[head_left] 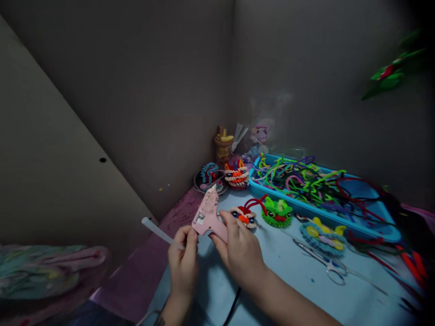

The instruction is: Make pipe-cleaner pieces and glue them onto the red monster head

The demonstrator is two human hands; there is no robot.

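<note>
Right hand grips the gun, long axis toward the worktop's far corner! Left hand pinches a stick, slanting leftward.

I've got room over the worktop between right hand and scissors; blue tray blocks behind.

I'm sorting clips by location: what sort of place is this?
Probably a craft corner: there's a pink glue gun in the right hand, a blue tray of tangled, colourful fuzzy stems, and scissors on the table.
</note>
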